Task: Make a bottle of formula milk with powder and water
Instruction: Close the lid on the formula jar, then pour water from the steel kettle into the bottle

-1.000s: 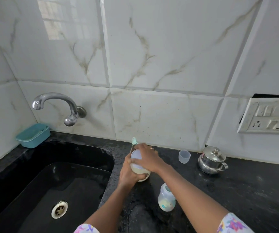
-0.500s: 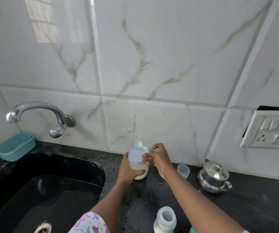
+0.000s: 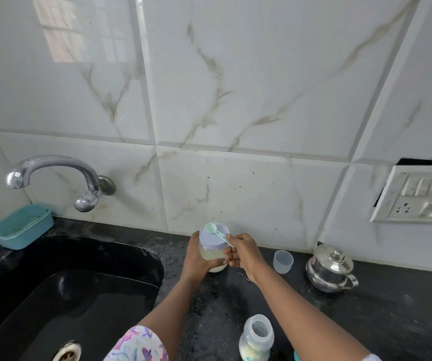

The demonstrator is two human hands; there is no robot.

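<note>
Left hand point(image 3: 196, 259): wrapped around the left side of the powder jar, thumb across its front, gripping it where it stands on the counter.
Right hand point(image 3: 243, 252): closed in a pinch on the handle of the measuring scoop, fingers curled, just right of the jar and touching the left thumb.
Measuring scoop point(image 3: 216, 231): pale green plastic; the round bowl lies over the jar lid, the handle runs down to the right into the right hand.
Powder jar point(image 3: 213, 254): clear, upright, holding pale cream powder; capped by a lavender lid point(image 3: 209, 239) that is in place.
Baby bottle point(image 3: 256, 340): near edge of the scene, right of centre, upright with its mouth open; pale powder or liquid in the lower part, which one cannot be told.
Measuring cup point(image 3: 283, 261): small, translucent, upright, just right of the right hand.
Steel pot point(image 3: 330, 268): lidded, with a knob and a side handle, right of the cup, near the wall.
Counter point(image 3: 392, 316): black speckled stone, wet-looking around the jar.
Sink point(image 3: 66, 295): black basin on the left, drain at the near edge.
Tap point(image 3: 56, 175): chrome, wall-mounted, spout curving left over the sink.
Teal tray point(image 3: 20, 226): far left corner, against the wall.
Switch plate point(image 3: 418, 196): white, on the right wall tiles.
Sleeves point(image 3: 139, 345): floral print, at the near edge.
</note>
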